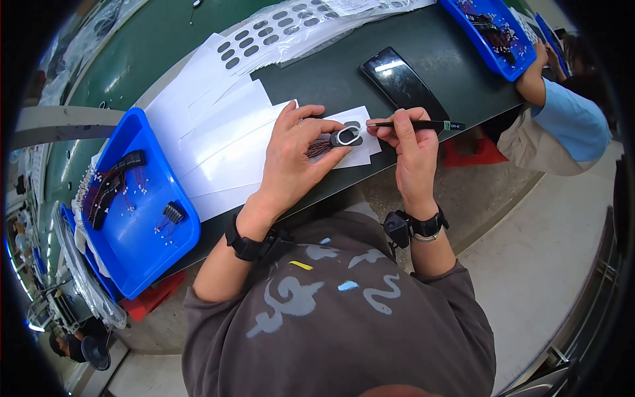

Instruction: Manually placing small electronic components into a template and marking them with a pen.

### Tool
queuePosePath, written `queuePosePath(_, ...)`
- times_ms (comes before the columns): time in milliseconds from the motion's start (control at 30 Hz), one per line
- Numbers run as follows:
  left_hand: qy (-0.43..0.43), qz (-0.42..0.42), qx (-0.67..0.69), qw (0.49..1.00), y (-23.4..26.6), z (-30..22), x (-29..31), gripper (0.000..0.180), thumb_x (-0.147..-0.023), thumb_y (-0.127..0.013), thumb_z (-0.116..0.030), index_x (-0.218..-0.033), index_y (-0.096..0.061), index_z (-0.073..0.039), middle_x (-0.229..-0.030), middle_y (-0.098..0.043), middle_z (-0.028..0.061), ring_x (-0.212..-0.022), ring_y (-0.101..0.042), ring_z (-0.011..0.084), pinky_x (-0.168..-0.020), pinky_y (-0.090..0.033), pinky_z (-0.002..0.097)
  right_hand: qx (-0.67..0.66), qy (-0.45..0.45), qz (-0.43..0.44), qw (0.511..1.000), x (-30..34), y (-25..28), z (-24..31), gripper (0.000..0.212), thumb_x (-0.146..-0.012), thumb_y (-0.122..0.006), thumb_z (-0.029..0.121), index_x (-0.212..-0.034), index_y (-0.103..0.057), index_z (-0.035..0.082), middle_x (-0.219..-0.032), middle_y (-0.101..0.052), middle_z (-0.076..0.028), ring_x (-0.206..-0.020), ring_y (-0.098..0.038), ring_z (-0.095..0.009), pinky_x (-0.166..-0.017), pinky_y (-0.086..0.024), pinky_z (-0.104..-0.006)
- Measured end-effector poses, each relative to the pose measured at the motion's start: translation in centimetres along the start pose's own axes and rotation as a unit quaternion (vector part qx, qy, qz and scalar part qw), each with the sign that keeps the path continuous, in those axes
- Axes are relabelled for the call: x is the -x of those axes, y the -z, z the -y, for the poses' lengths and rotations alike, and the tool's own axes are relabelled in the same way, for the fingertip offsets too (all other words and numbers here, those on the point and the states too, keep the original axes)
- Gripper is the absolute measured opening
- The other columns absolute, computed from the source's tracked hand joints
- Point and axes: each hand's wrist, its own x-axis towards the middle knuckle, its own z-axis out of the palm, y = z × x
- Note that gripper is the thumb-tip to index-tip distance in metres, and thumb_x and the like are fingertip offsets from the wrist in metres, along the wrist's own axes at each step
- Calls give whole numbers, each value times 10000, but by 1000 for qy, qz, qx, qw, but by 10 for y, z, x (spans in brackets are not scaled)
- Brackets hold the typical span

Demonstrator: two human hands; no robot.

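Observation:
Between the thumb and fingers of my left hand (291, 155) is a small black oval part (344, 137) with thin dark red wires trailing under the palm. A white oval ring (355, 132) lies at its upper face; whether it is fully stuck down I cannot tell. My right hand (415, 142) pinches black tweezers (436, 125), their tip pointing left, close to the ring. Beneath the part lies a small white sheet (360, 159) bearing dark oval patches. Both hands are above the table's near edge.
A blue tray (132, 255) at left holds black wired parts (173, 212). White sheets (218, 149) cover the table beside it; sheets with dark ovals (264, 41) lie behind. A black phone (403, 79) rests beyond my right hand. Far right are another blue tray (456, 16) and a person's arm (532, 86).

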Motion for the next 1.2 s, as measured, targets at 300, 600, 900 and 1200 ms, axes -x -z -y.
queuePosePath(300,0,1,-1,1000,0,-1,-1,268,-778,-827,-109,-1027,-744,-56,-1029,-730,96,-1170,-638,292,-1189,-322,512,67,5,36,997,-3,1,4,164,-1067,-567,190,-986,-560,48,-947,-706,-116,-868,-672,-137,-876,-520,-276)
queuePosePath(600,-13,-12,-8,1000,-2,4,-1,265,-779,-833,-152,-1020,-745,-83,-995,-737,50,-1165,-620,294,-1167,-331,537,-95,31,22,995,3,-1,7,155,-1064,-571,174,-972,-563,49,-876,-680,-87,-938,-698,-173,-867,-514,-274)
queuePosePath(900,8,-23,8,1000,-3,2,-1,263,-783,-834,-162,-1017,-745,-82,-992,-738,56,-1159,-620,297,-1165,-335,542,-65,8,1,998,14,-12,-10,131,-1063,-573,156,-988,-556,49,-867,-670,-78,-985,-712,-205,-860,-545,-293)
queuePosePath(1200,7,-21,8,1000,-3,3,0,270,-781,-835,-164,-1021,-745,-80,-989,-737,64,-1166,-616,301,-1168,-329,541,-42,9,6,999,13,-15,-10,135,-1057,-583,154,-992,-548,41,-886,-681,-89,-984,-714,-207,-867,-552,-296)
